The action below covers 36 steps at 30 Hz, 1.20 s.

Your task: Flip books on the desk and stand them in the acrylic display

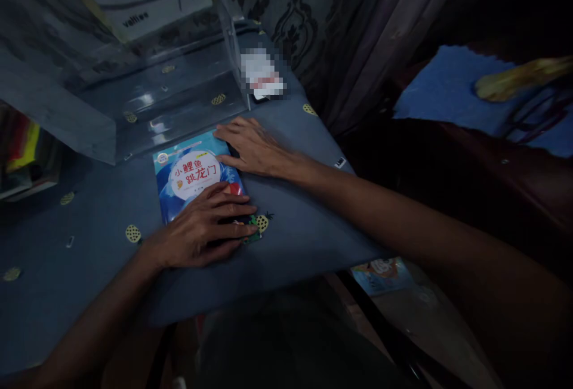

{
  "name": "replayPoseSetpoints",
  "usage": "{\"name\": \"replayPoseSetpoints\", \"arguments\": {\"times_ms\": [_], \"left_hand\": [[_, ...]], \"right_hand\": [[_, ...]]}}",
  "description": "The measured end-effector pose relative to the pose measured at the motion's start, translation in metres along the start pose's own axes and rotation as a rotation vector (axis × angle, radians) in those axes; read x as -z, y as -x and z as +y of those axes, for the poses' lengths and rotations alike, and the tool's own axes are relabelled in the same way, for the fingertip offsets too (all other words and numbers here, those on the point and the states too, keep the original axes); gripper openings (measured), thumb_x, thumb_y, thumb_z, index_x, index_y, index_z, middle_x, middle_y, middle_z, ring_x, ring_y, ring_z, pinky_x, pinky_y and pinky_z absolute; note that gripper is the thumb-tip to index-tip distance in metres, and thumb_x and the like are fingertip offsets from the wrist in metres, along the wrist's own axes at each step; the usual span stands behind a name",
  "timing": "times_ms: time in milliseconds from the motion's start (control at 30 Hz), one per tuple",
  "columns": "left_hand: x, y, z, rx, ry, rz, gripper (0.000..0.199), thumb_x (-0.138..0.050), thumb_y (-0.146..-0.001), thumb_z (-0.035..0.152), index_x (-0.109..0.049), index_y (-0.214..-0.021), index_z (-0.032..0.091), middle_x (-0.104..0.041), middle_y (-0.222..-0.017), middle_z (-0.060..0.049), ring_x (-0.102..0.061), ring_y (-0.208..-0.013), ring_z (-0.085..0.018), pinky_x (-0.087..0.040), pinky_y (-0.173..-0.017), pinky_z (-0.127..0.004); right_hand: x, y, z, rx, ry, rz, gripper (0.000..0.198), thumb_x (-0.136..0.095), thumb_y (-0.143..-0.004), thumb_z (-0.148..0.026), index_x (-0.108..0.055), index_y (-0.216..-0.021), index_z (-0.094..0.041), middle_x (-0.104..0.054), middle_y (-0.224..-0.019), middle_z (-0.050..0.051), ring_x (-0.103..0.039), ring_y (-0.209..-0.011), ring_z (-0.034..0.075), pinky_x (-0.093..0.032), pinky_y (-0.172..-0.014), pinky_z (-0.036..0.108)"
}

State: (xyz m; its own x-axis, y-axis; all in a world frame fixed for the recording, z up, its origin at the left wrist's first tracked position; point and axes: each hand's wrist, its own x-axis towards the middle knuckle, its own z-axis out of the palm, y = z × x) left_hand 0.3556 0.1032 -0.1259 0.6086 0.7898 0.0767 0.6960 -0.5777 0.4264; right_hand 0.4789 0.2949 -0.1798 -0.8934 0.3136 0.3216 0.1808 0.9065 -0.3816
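A closed picture book (197, 171) with a blue cover and red Chinese title lies flat on the cloth-covered table. My left hand (206, 228) rests palm down across the book's lower part, its fingers stretched to the right and a little apart. That hand hides much of the lower cover. At the upper right corner lies my right hand (250, 147), thumb on the cover and fingers spread along the top edge. Neither hand is wrapped around the book.
A clear plastic stand (179, 90) rises behind the book. Beside it lies a blurred-out white item (263, 73). Books (27, 150) are stacked at far left. Another book (382, 274) sits below the table's front edge. A blue cloth (447, 85) covers a surface at right.
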Motion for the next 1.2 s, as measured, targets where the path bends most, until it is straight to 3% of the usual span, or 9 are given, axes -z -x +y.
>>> {"name": "replayPoseSetpoints", "arguments": {"times_ms": [300,533,667,833,933,1200], "left_hand": [[0.005,-0.002,0.007,0.023,-0.04,-0.073,0.035,-0.061,-0.097,0.027,-0.07,-0.13,0.034,-0.063,-0.144,-0.004,-0.051,-0.141,-0.026,-0.027,-0.127,-0.053],[-0.002,-0.002,0.006,0.033,-0.012,0.063,0.031,-0.058,-0.098,0.028,-0.072,-0.125,0.031,-0.065,-0.139,-0.005,-0.059,-0.13,-0.023,-0.038,-0.121,-0.049],[-0.008,0.006,-0.017,0.173,-0.03,0.266,0.034,-0.049,-0.103,0.024,-0.068,-0.13,0.022,-0.069,-0.133,-0.011,-0.063,-0.126,-0.022,-0.051,-0.109,-0.042],[-0.005,0.036,-0.061,0.48,-0.309,0.473,0.035,-0.048,-0.101,0.028,-0.067,-0.129,0.02,-0.068,-0.133,-0.014,-0.064,-0.124,-0.027,-0.051,-0.109,-0.051],[-0.004,0.051,-0.081,0.639,-0.361,0.526,0.038,-0.046,-0.101,0.03,-0.065,-0.132,0.019,-0.067,-0.135,-0.014,-0.064,-0.125,-0.027,-0.051,-0.11,-0.049],[-0.014,0.054,-0.094,0.653,-0.411,0.596,0.038,-0.046,-0.098,0.027,-0.067,-0.128,0.016,-0.071,-0.129,-0.015,-0.068,-0.12,-0.028,-0.056,-0.103,-0.045]], "right_hand": [[0.002,0.007,0.0,0.032,0.037,-0.051,0.066,-0.058,-0.098,-0.056,-0.05,-0.149,-0.014,-0.049,-0.157,0.018,-0.046,-0.142,0.035,-0.035,-0.117,0.054],[0.002,0.008,-0.006,-0.011,0.075,-0.094,0.065,-0.055,-0.1,-0.056,-0.05,-0.151,-0.017,-0.044,-0.161,0.017,-0.041,-0.149,0.033,-0.034,-0.121,0.053],[0.005,0.009,-0.01,-0.017,0.09,-0.099,0.061,-0.055,-0.101,-0.049,-0.05,-0.151,-0.014,-0.043,-0.161,0.019,-0.041,-0.15,0.031,-0.033,-0.123,0.052],[0.005,0.011,-0.011,-0.004,0.08,-0.088,0.059,-0.053,-0.101,-0.053,-0.052,-0.15,-0.018,-0.045,-0.16,0.018,-0.042,-0.149,0.031,-0.034,-0.123,0.053],[0.006,0.01,-0.011,-0.018,0.08,-0.108,0.06,-0.054,-0.101,-0.052,-0.051,-0.151,-0.018,-0.044,-0.16,0.018,-0.042,-0.149,0.032,-0.033,-0.122,0.054],[0.013,-0.001,-0.025,-0.055,0.097,-0.146,0.062,-0.062,-0.096,-0.051,-0.058,-0.143,-0.01,-0.046,-0.158,0.022,-0.036,-0.152,0.034,-0.025,-0.125,0.057]]}}
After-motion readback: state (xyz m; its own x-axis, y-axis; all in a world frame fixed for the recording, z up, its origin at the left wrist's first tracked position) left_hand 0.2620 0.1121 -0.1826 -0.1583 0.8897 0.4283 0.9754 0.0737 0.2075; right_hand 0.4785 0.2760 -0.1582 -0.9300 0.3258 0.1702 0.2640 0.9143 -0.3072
